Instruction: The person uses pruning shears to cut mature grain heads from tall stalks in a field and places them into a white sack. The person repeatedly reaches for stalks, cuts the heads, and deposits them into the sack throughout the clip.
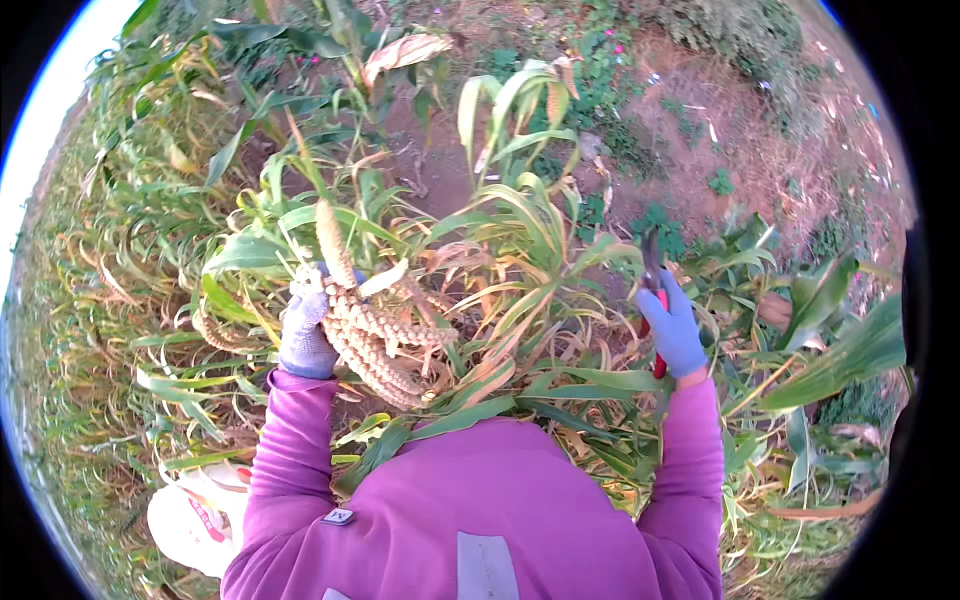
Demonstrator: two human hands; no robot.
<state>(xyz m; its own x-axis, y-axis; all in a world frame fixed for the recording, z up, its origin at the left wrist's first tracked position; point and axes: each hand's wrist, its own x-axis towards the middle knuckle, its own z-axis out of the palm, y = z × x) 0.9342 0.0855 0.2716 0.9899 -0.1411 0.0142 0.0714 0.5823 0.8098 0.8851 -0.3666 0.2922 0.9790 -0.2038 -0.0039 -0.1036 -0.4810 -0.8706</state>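
My left hand [306, 330], in a bluish-grey glove, is closed around the stalks of a bunch of millet heads [380, 345]. The thick, knobbly tan heads droop to the right and down from the fist, while one head [333, 242] points up. My right hand [676, 325], also gloved, grips pruning shears [660, 310] with red handles. The dark blades [652, 252] point away from me, well apart from the bunch. Part of the handles is hidden by the fingers, and I cannot make out whether the blades are closed.
Leafy green and yellowing millet plants [520, 225] stand between and beyond my hands. Another drooping head [222, 336] hangs left of my left hand. Broad leaves [840, 355] spread at the right. A white bag [195, 520] with red marks sits at lower left. Bare brown soil [690, 150] lies beyond.
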